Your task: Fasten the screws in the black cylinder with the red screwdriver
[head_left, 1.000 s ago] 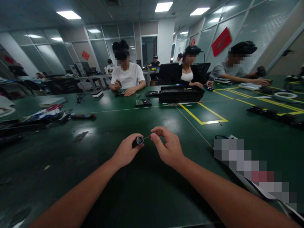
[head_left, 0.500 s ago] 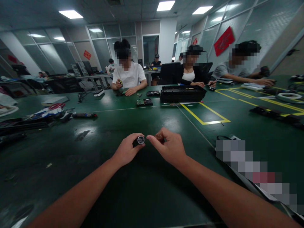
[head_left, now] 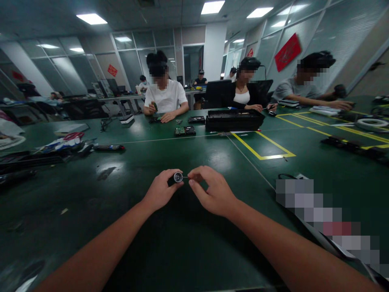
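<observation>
My left hand (head_left: 161, 190) is closed around a short dark cylinder (head_left: 178, 177) with a silvery ring at the end facing me. Out of its right side runs a thin metal rod (head_left: 185, 177). The rod reaches the fingertips of my right hand (head_left: 212, 188), which are drawn together at its end in a loose pinch. Any handle behind those fingers is hidden. Both hands are raised a little over the green table (head_left: 170, 251).
A long black housing (head_left: 234, 121) and a circuit-board part (head_left: 185, 131) lie across the table. A dark pen-like tool (head_left: 109, 148) and tangled cables (head_left: 73, 136) are at left, a pale sheet (head_left: 328, 227) at right. Several people sit opposite.
My right thumb has dropped away from the rod and the fingers have shifted, opening a gap between thumb and forefinger. The cylinder in my left hand has moved slightly left.
</observation>
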`<state>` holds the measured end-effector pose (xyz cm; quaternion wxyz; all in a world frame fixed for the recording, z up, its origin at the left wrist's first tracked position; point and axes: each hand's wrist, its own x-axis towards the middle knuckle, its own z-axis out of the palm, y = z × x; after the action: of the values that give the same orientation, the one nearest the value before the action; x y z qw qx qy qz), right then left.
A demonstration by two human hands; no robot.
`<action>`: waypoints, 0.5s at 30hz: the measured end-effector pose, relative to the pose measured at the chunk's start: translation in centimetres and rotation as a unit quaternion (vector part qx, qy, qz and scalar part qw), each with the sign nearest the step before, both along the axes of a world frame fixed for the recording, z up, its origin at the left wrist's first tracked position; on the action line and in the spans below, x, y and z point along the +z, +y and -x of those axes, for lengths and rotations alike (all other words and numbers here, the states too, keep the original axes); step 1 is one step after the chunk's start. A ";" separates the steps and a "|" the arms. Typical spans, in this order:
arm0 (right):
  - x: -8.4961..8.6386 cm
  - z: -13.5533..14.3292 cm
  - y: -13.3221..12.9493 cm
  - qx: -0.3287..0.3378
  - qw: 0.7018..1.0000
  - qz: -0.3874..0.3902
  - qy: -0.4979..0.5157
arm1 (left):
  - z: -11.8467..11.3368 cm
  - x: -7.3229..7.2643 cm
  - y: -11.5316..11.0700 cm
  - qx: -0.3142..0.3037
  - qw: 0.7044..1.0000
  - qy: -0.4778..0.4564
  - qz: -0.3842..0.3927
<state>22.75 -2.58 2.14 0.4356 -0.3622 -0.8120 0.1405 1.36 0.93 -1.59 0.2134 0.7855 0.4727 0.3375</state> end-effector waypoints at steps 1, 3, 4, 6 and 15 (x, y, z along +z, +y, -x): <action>0.1 0.0 0.0 -0.003 1.000 0.001 0.003 | 0.0 0.1 -0.1 -0.001 1.000 0.003 -0.001; 0.2 0.0 0.0 -0.022 1.000 0.005 0.009 | -0.2 0.2 -0.2 -0.002 1.000 0.013 0.003; 0.2 -0.1 0.1 -0.035 0.999 0.007 0.010 | -0.3 0.3 -0.3 -0.004 1.000 0.019 0.006; 0.2 -0.1 0.2 -0.062 0.998 0.014 0.011 | -0.4 0.5 -0.5 -0.009 1.000 0.026 0.008; 0.1 -0.2 0.2 -0.061 0.998 -0.004 -0.008 | -0.2 0.4 -0.5 -0.004 0.999 0.034 -0.010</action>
<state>22.94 -2.38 2.26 0.4380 -0.4103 -0.7927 0.1072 1.57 0.41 -1.15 0.1905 0.8005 0.4729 0.3149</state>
